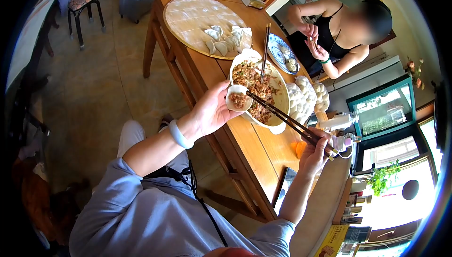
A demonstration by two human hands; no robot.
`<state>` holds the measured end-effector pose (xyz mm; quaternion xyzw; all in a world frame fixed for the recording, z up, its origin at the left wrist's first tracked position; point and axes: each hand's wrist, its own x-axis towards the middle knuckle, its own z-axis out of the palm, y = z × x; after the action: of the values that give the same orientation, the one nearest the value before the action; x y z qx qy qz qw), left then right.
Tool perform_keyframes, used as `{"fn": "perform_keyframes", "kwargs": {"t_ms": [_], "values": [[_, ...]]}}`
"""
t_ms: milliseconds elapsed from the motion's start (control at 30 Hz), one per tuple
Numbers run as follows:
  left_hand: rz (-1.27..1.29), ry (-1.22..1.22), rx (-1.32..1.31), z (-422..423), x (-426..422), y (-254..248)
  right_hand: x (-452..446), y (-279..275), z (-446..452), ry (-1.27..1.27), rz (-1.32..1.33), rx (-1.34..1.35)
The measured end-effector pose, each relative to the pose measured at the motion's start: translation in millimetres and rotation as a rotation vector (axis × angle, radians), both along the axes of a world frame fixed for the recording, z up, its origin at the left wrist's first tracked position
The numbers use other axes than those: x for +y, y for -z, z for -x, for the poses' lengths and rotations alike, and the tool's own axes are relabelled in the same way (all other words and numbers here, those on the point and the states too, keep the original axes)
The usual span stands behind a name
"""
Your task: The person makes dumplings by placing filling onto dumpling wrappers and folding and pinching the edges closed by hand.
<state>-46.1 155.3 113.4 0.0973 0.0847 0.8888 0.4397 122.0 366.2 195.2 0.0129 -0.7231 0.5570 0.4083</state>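
In the head view, my left hand [210, 111] holds a round dumpling wrapper [244, 108] on its fingers, palm up, beside the bowl's near rim. A small heap of minced filling [238, 99] lies in the middle of the wrapper. My right hand [314, 155] is closed round a pair of dark chopsticks [289, 119], whose tips reach the wrapper's edge. The white oval bowl [278, 129] contains more minced filling [252, 79]. A second pair of chopsticks [265, 49] stands leaning in that bowl.
On the wooden table [256, 146] are a round floured board [193, 16] with several folded dumplings [228, 40], a blue-patterned plate [278, 58], bags of round white pieces [303, 97] and a phone [285, 186]. Across it, another person [336, 35] works with both hands. A stool [83, 0] stands behind.
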Motion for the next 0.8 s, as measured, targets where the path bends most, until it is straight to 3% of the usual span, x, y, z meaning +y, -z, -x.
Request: {"fn": "perform_keyframes", "kwargs": {"t_ms": [367, 633, 800], "values": [[0.032, -0.015, 0.028, -3.3, -1.7, -0.7, -4.9, -2.2, -1.7, -0.067, 0.035, -0.008], [0.052, -0.047, 0.012, -5.3, -3.9, -0.3, -14.7, -3.7, 6.2, -0.157, -0.107, -0.072], [0.018, -0.051, 0.024, -6.0, -3.6, -0.2, -13.2, -2.4, 4.9, -0.144, -0.016, -0.045]]}}
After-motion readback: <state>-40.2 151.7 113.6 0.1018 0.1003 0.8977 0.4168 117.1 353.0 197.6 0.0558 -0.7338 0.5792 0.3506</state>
